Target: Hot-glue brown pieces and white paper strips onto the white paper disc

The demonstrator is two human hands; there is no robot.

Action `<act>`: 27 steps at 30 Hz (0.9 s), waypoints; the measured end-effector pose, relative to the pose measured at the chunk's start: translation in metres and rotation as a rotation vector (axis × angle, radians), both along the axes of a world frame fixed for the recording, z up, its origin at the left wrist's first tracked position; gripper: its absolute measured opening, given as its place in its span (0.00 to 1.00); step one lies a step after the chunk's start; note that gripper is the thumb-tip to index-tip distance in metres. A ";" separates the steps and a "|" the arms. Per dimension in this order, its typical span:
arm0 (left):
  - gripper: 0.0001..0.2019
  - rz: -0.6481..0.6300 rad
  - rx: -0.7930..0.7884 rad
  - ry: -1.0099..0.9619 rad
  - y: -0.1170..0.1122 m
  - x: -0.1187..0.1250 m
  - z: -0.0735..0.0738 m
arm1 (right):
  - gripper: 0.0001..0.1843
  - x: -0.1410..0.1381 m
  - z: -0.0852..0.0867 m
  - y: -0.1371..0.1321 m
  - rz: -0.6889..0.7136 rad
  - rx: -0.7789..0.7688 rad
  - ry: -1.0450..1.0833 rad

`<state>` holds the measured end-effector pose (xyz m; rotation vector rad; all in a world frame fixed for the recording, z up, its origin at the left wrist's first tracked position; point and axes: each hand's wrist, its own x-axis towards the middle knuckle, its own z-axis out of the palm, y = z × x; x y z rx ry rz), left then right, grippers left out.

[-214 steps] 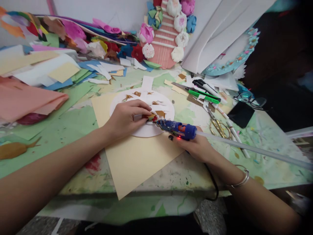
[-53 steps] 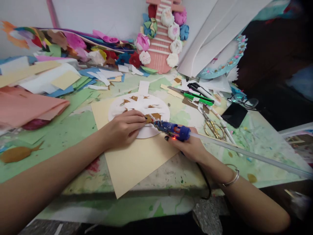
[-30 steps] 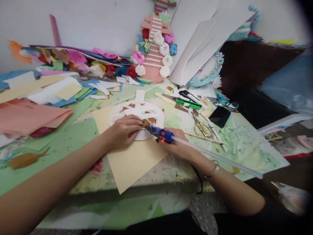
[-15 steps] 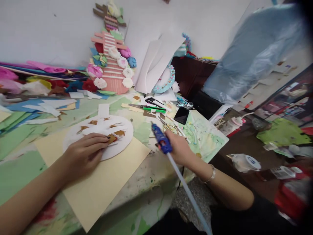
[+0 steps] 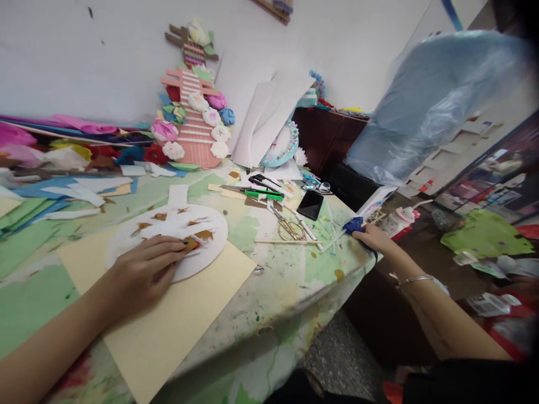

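Observation:
My left hand [image 5: 141,269] rests on a white oval board [image 5: 217,224], its fingers pressed together on a brown piece [image 5: 192,243] near the board's middle. White strips and other brown pieces lie across that board, partly hidden by my hand. Beneath it is a cream paper sheet [image 5: 168,336]. At the table's right edge, my right hand [image 5: 374,238] is closed around a blue hot glue gun [image 5: 352,225]. A translucent glue stick [image 5: 334,242] points left from it over the tabletop, and my fingers partly cover the gun.
Gold-handled scissors [image 5: 290,229], a thin wooden stick [image 5: 286,242], a green cutter [image 5: 265,194] and a black phone [image 5: 310,205] lie mid-table. Glasses [image 5: 318,186] are behind. A pink flower-covered craft [image 5: 197,134] leans on the wall; paper scraps [image 5: 80,191] are left.
My right hand has carried the glue gun from mid-table to the right edge, turning it. The stick on the table now shows fully. My left hand stays on the brown piece.

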<state>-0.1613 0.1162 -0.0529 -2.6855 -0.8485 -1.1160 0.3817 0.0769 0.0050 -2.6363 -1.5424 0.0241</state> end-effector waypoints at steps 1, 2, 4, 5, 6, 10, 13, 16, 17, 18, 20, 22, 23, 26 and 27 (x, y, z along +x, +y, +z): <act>0.19 0.002 -0.004 0.007 0.000 0.000 0.000 | 0.15 -0.005 0.003 0.005 0.017 0.019 -0.022; 0.19 0.003 -0.005 0.012 0.000 0.000 0.000 | 0.16 -0.012 0.007 0.010 0.041 0.049 -0.048; 0.19 0.002 0.003 0.018 0.000 0.000 0.000 | 0.19 -0.036 0.015 0.024 0.136 0.113 -0.081; 0.18 -0.002 0.012 0.018 0.000 0.000 0.000 | 0.19 -0.052 0.018 0.032 0.219 0.134 -0.076; 0.17 -0.004 0.021 0.019 0.000 0.000 0.000 | 0.17 -0.069 0.021 0.042 0.328 0.137 -0.054; 0.15 -0.016 0.040 0.036 -0.001 0.001 0.003 | 0.12 -0.141 0.015 0.090 0.716 0.084 0.048; 0.16 -0.011 -0.003 0.047 -0.003 0.000 0.003 | 0.10 -0.174 0.000 0.124 0.810 0.034 0.064; 0.17 -0.018 -0.021 0.054 -0.003 0.000 0.003 | 0.13 -0.182 -0.012 0.147 0.810 -0.035 0.078; 0.16 -0.023 -0.015 0.054 -0.002 0.000 0.003 | 0.15 -0.181 -0.013 0.153 0.802 -0.061 0.089; 0.15 -0.029 -0.008 0.055 -0.002 0.000 0.003 | 0.16 -0.180 -0.014 0.157 0.792 -0.087 0.104; 0.13 -0.039 0.008 0.054 -0.001 0.000 0.004 | 0.17 -0.177 -0.012 0.163 0.765 -0.132 0.149; 0.12 -0.048 0.027 0.050 0.000 0.000 0.005 | 0.17 -0.174 -0.006 0.166 0.733 -0.162 0.213; 0.12 -0.054 0.035 0.049 0.000 0.000 0.006 | 0.17 -0.172 -0.003 0.167 0.717 -0.169 0.254; 0.12 -0.066 0.042 0.046 0.000 0.000 0.009 | 0.14 -0.167 0.011 0.167 0.677 -0.144 0.413; 0.12 -0.065 0.037 0.044 -0.001 0.000 0.010 | 0.12 -0.167 0.015 0.166 0.669 -0.121 0.478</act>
